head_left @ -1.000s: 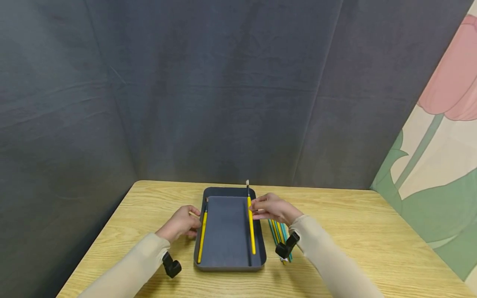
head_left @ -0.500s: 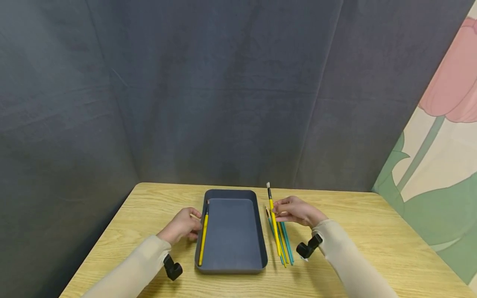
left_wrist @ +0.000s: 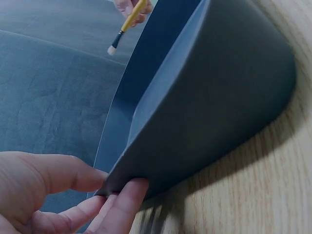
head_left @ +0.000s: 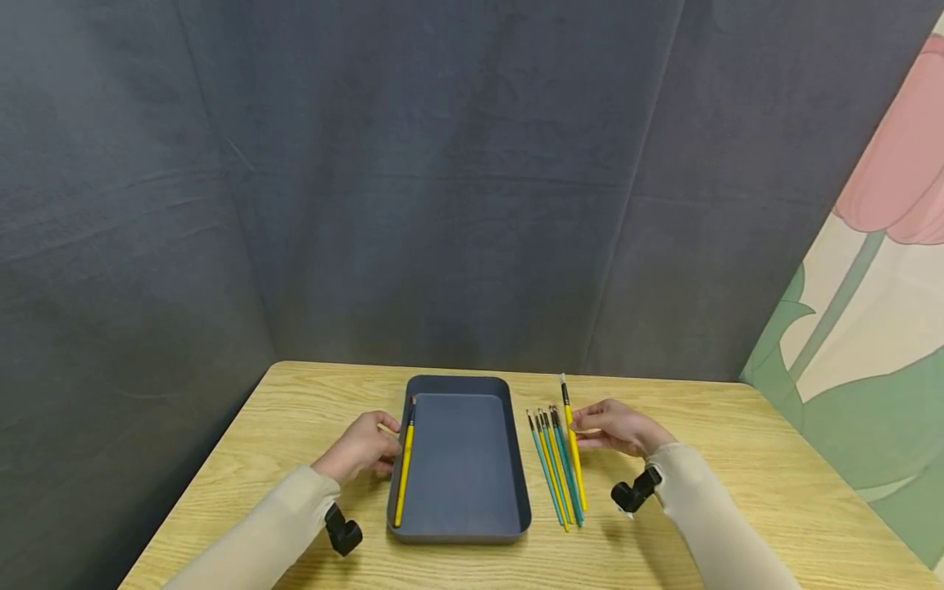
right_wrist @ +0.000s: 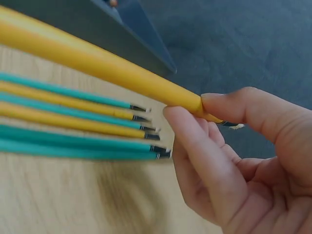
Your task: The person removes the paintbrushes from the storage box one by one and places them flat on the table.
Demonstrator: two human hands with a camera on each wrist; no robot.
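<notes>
My right hand (head_left: 615, 428) pinches a yellow paintbrush (right_wrist: 112, 66) between thumb and fingertips, its pale bristles pointing away. That brush is held just above the right side of a row of teal and yellow paintbrushes (head_left: 551, 471) lying on the table. With thumb and fingers my left hand (head_left: 365, 445) pinches the left rim of a dark grey tray (head_left: 520, 483); the left wrist view shows the tray wall (left_wrist: 214, 97) between them. Inside the tray, along its left side, lies another yellow paintbrush (head_left: 404, 475) with dark bristles.
The wooden table (head_left: 708, 459) extends right of the brushes and left of the tray. A dark grey cloth (head_left: 442, 205) hangs behind and to the left. At the right is a wall with a painted tulip (head_left: 892, 180).
My right hand has carried the yellow paintbrush from over the tray's right side rightward to the far side of the brush row. My left hand stays on the tray rim.
</notes>
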